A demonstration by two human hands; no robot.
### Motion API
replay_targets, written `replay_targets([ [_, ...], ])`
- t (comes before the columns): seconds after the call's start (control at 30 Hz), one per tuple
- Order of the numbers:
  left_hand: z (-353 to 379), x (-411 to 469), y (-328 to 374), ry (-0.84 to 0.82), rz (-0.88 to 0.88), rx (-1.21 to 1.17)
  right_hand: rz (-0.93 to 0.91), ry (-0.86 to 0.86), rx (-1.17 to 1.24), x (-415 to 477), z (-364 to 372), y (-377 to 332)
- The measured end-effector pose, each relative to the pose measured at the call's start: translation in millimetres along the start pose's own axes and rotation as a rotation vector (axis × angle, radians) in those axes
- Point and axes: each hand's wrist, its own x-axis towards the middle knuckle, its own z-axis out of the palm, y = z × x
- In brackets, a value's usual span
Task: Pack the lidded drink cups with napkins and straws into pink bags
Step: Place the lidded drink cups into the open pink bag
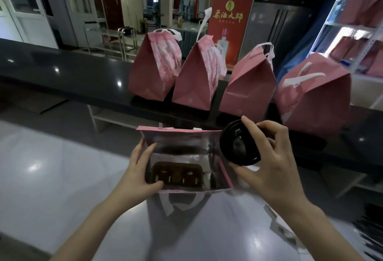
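Tipping its black lid toward the camera and a little to the left, the lidded cup [240, 144] lies with its long axis running away from the viewer. Most of its body is hidden behind the lid and the fingers. It hangs above the table, just beside the upper right corner of the open pink bag [182, 143], with the lid's edge overlapping that corner.

The right hand [275, 163] grasps the cup. The index finger arches over the top of the rim, the thumb props the lower edge, and the other fingers wrap round the side behind.

The left hand [138, 169] grips the bag's left wall, with the thumb reaching inside near the bottom and the fingers spread along the wall. The bag stands upright with its mouth wide, showing a silver lining, and a brown cup tray [177, 172] lies flat on its floor.

Four closed pink bags [248, 86] stand in a row on the black counter [62, 70] beyond.
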Motion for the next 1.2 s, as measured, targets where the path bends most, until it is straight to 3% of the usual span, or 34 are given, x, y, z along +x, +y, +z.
replay_targets([
  [0.27,6,8,-18,0.063,-0.031,0.002,-0.085,-0.057,0.089,0,-7,-36],
  [0.67,3,23,-8,-0.002,0.027,0.023,0.016,-0.142,0.138,-7,16,-34],
  [1.07,-3,-1,-8,-0.005,0.072,-0.045,0.016,-0.672,-0.022,19,134,-64],
  [1.2,-7,-5,-5,-0.015,0.105,-0.041,-0.066,-0.724,-0.112,18,160,-65],
])
